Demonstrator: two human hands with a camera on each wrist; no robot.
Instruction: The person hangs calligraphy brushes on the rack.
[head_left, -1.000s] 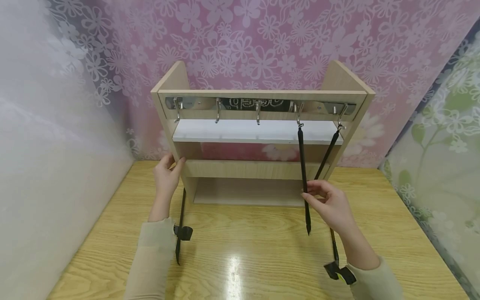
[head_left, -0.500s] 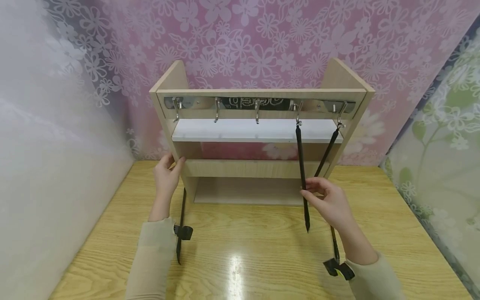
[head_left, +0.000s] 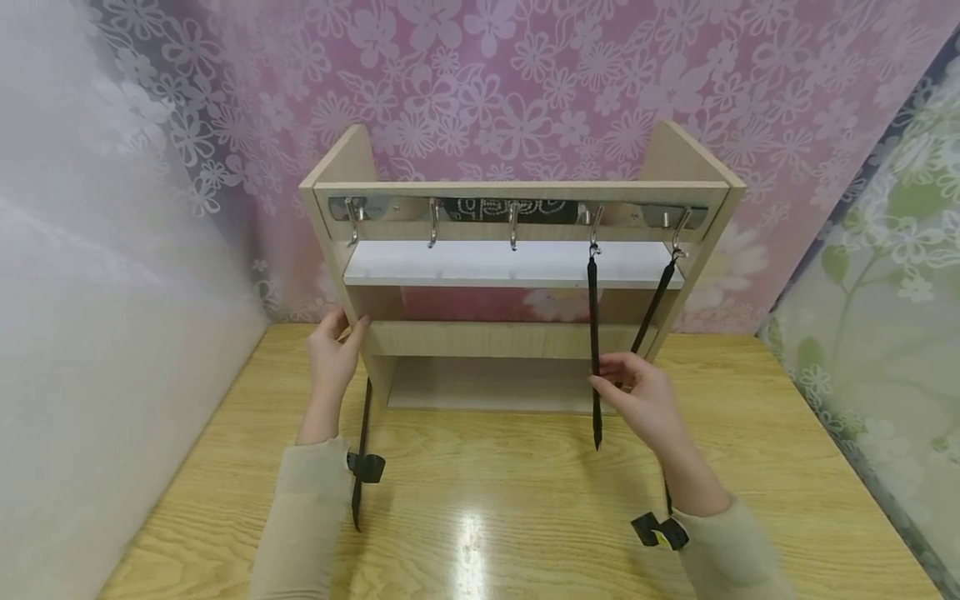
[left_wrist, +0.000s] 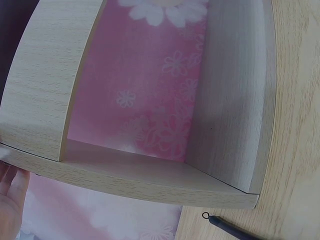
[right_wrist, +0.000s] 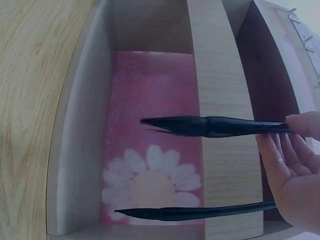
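My right hand point(head_left: 636, 396) pinches a black calligraphy brush point(head_left: 594, 321) between thumb and fingers, below the middle of its handle. The brush hangs tip down, its top loop at the fourth hook point(head_left: 596, 227) from the left. In the right wrist view its dark bristles point(right_wrist: 172, 125) point left. A second calligraphy brush point(head_left: 654, 304) hangs slanted from the rightmost hook point(head_left: 681, 229), its lower part hidden behind my right hand in the head view. My left hand point(head_left: 334, 354) grips the left side panel of the wooden shelf point(head_left: 517, 339), thumb at its front edge.
Another black brush point(head_left: 365, 417) with a small loop lies on the wooden table point(head_left: 480, 483), beside my left wrist. A dark stick-like piece point(head_left: 667, 492) shows partly beside my right wrist. Three hooks to the left carry nothing. Patterned walls stand behind and at both sides.
My right hand has moved left and slightly up with the brush, which now hangs nearly straight. The left hand keeps its place on the shelf.
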